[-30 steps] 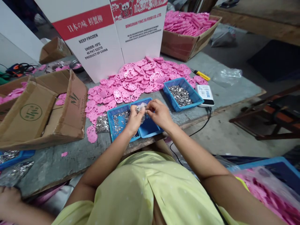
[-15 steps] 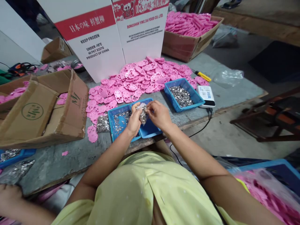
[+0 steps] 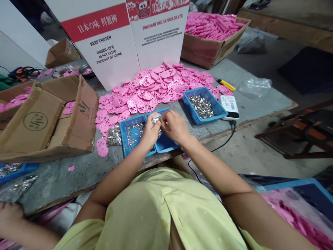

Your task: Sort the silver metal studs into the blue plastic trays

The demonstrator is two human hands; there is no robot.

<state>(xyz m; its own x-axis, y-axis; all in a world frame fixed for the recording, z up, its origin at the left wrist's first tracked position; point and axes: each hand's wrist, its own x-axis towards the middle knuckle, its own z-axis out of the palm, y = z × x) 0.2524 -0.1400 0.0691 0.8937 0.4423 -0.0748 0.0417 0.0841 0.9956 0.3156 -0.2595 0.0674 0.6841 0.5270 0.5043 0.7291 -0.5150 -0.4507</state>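
Observation:
A small clear plastic bag of shiny metal parts (image 3: 156,119) is between my two hands, mostly covered by the fingers. My left hand (image 3: 150,133) is closed around it from the left side. At its right side, my right hand (image 3: 176,127) pinches with curled fingers against the bag's edge. Under the hands lie two blue trays: the left tray (image 3: 124,140) has scattered metal pieces in it, and the right tray (image 3: 166,147) shows mostly bare blue bottom. Against the left tray rests a filled bag of metal parts (image 3: 113,135).
Pink skull-shaped plastic pieces (image 3: 156,86) are heaped behind the trays, before a white carton (image 3: 114,66). A blue tray of metal parts (image 3: 191,114), white scale (image 3: 229,107) and yellow cutter (image 3: 225,84) sit right. Left are a cardboard box (image 3: 59,146) and another person's hand (image 3: 10,215).
My right hand has closed in toward the left, and its fingers are more curled. The bag is now more covered by my hands. The rest has barely shifted.

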